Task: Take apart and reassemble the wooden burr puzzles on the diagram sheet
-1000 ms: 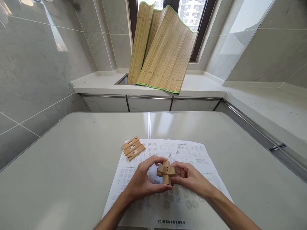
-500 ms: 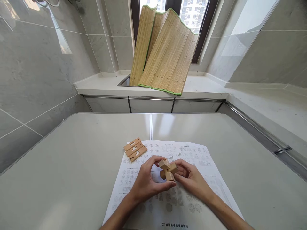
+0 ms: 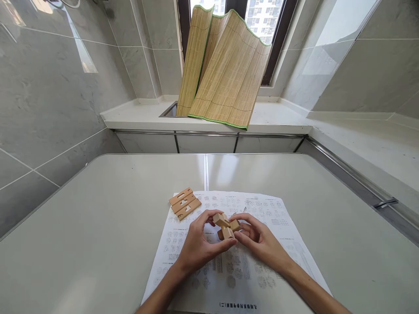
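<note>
While a pale-brown wooden puzzle of crossing square blocks [image 3: 225,226] is held at the lower centre of the head view, above a large white printed paper sheet [image 3: 268,213], its left side is grasped between thumb and fingers of the bare left hand [image 3: 200,242]; its right side is pinched by the bare right hand [image 3: 258,237]. Three flat light-brown wooden strips with cut-outs [image 3: 184,205] are laid over the sheet's upper-left corner. At top centre, a green-edged tan bamboo mat [image 3: 229,74] is seen folded.
</note>
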Tool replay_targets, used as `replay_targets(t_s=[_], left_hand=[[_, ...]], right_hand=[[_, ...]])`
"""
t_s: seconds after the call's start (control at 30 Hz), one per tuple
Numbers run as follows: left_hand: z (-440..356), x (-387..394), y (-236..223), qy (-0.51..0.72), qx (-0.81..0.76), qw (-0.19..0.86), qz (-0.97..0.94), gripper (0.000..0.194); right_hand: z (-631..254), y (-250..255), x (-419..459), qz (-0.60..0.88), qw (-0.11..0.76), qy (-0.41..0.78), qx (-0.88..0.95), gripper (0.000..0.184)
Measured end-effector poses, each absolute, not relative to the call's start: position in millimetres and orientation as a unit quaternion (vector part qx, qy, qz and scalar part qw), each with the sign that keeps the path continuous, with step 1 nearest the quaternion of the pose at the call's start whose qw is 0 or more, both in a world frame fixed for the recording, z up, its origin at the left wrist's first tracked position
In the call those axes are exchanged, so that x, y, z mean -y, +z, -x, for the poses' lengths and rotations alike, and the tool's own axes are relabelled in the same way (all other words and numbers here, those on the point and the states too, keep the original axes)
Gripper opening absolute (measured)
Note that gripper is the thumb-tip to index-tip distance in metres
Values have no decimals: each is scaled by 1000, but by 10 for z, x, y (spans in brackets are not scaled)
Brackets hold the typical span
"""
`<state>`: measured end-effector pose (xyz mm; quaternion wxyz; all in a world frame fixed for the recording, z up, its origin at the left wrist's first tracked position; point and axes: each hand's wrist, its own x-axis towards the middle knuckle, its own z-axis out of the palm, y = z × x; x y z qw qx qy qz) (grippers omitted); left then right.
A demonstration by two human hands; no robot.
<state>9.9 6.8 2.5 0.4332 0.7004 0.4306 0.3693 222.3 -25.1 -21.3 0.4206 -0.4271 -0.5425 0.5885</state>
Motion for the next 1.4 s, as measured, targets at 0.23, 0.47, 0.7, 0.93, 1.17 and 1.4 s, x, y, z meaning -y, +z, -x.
replay_targets(t_s=[0.23, 0.47, 0.7, 0.93, 1.17, 1.4], left_hand=[[-79, -90, 18, 389, -450, 447, -668, 53], [-80, -130, 23, 421, -471, 470, -617, 47], [-75, -131, 54, 423, -468, 459, -625, 46], [-71, -89, 40, 402, -469, 437, -654, 53], [-78, -71, 71, 388, -456, 431, -674, 54], [-92, -38, 85, 358, -394, 435, -727, 51]], right_hand=[[-2222, -233, 226, 461, 444, 509, 576, 22], [-2196, -262, 234, 470, 446, 481, 591, 16], [-2193, -305, 226, 514, 401, 354, 671, 11], [-2219, -421, 199, 521, 396, 256, 712, 12], [-2224, -356, 215, 519, 395, 266, 710, 21], [-2227, -288, 241, 467, 420, 303, 717, 20]])
